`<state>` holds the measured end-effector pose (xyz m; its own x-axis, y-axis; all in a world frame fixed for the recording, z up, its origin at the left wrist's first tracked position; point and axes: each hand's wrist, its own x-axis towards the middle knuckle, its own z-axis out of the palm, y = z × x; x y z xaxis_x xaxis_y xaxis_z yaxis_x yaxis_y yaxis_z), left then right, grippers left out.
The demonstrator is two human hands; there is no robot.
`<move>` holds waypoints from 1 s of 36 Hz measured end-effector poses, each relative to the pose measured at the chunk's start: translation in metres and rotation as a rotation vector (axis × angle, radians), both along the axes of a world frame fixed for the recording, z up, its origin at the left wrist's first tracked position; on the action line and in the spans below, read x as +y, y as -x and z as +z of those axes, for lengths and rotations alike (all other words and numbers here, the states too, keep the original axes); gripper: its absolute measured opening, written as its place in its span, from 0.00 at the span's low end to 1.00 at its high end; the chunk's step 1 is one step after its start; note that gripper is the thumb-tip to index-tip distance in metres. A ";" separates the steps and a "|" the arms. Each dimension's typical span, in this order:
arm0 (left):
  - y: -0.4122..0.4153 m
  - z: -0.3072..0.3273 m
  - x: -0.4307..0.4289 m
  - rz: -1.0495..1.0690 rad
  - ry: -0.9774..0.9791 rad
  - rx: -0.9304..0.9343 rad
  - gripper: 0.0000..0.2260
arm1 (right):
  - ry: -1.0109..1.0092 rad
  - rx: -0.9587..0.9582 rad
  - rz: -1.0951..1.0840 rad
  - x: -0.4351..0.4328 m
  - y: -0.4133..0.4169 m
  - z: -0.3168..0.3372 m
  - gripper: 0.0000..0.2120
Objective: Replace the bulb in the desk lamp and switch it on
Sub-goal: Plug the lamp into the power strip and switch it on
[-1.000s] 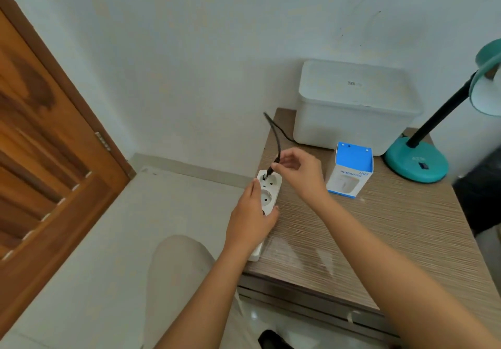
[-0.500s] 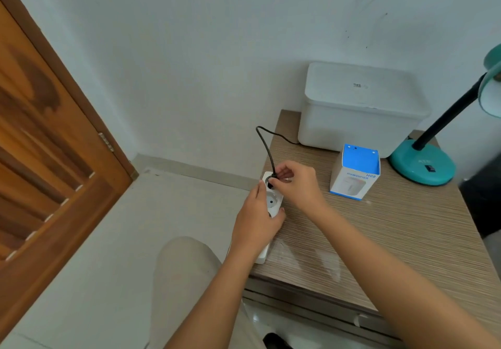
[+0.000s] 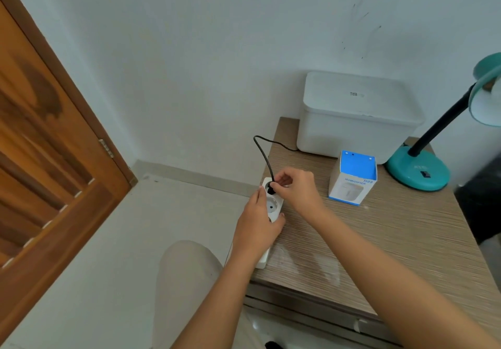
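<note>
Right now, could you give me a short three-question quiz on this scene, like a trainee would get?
1. True or false: the right hand pinches the black plug at the far socket of the white power strip.
2. What steadies the strip? A) the left hand B) the humidifier box C) the white bin
3. Fill in: the teal desk lamp stands on the table's ____ side, seen from the camera.

Key: 1 true; 2 A; 3 right.
</note>
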<state>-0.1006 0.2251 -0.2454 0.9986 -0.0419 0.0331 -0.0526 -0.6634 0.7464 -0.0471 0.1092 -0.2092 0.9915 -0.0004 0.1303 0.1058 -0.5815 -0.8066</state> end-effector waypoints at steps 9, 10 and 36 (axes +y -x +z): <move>0.004 0.012 0.005 0.010 0.052 -0.019 0.27 | 0.015 0.000 -0.022 -0.006 0.024 0.005 0.02; 0.007 0.015 0.006 0.031 0.061 -0.029 0.26 | 0.013 0.010 -0.023 -0.010 0.031 0.005 0.03; -0.051 0.032 -0.261 -0.491 -0.043 -0.093 0.26 | 0.338 0.089 -0.407 -0.305 0.067 -0.004 0.20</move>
